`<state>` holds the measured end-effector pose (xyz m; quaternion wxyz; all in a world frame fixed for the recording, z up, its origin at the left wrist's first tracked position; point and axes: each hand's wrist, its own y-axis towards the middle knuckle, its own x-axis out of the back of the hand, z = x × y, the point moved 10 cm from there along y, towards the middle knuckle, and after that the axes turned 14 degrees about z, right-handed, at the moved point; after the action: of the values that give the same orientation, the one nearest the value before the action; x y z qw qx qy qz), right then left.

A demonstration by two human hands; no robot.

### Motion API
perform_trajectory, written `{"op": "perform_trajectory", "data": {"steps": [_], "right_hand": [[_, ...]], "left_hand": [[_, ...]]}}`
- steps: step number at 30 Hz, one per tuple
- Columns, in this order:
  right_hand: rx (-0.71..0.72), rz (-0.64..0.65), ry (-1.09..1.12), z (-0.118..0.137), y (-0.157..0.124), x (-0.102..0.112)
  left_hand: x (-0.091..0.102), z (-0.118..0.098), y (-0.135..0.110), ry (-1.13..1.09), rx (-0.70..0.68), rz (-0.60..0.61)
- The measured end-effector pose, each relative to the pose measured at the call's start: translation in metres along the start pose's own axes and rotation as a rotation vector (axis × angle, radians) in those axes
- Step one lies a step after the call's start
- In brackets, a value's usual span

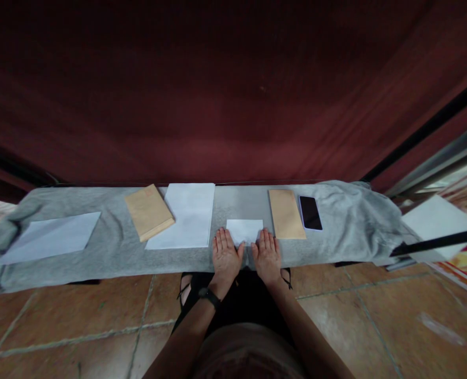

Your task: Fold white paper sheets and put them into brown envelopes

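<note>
My left hand point(226, 256) and my right hand point(267, 256) lie flat, palms down, side by side on a grey cloth point(115, 247) that covers a low bench. Both have fingers stretched out and hold nothing. Their fingertips touch the near edge of a small folded white paper point(245, 229). A black band circles my left wrist. A narrow brown envelope point(286, 213) lies just right of my right hand, with a black phone point(310, 212) beside it. A large white sheet point(186, 215) lies left of my left hand.
A second brown envelope point(148, 211) overlaps the large sheet's left side. Another white sheet point(51, 236) lies at the far left. A dark red curtain point(217, 95) hangs behind. A black bar point(438, 242) and white paper point(434, 217) sit at the right. Tiled floor point(375, 316) below.
</note>
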<state>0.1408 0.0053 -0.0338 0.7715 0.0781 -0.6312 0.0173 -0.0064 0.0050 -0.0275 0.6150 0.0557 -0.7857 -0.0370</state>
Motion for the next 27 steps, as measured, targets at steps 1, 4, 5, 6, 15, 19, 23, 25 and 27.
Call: {"op": "perform_trajectory", "data": {"steps": [1,4,5,6,15,19,23,25,27], "right_hand": [[-0.003,-0.006,-0.002,-0.0003,-0.0004,-0.0003],[-0.008,-0.034,-0.004,-0.0011,-0.0019,-0.0001],[-0.01,-0.043,-0.005,-0.0015,-0.0024,0.0003],[-0.012,-0.051,-0.006,-0.0018,-0.0028,0.0006],[-0.013,-0.042,-0.011,-0.0026,-0.0031,-0.0018],[-0.023,-0.034,-0.009,-0.0031,-0.0026,-0.0018],[-0.025,-0.028,-0.005,-0.0036,-0.002,-0.0022],[-0.028,-0.03,0.003,-0.0045,-0.0018,-0.002],[-0.024,-0.03,0.011,-0.0045,-0.0016,-0.0018]], "left_hand": [[0.0003,0.0002,-0.0001,0.004,0.003,0.001],[0.0005,0.0,-0.0004,0.019,0.004,0.007],[0.0003,0.0,-0.0004,0.02,0.003,0.009],[0.0,0.0001,-0.0004,0.018,0.003,0.01],[-0.0003,0.0022,0.0,-0.01,0.003,-0.001],[0.0018,0.0015,0.0,0.001,-0.002,-0.001],[0.0024,0.0018,0.0003,-0.007,0.002,0.0],[0.0022,0.0018,0.0007,-0.011,0.001,0.005],[0.0025,0.0016,0.001,-0.013,-0.003,0.005]]}}
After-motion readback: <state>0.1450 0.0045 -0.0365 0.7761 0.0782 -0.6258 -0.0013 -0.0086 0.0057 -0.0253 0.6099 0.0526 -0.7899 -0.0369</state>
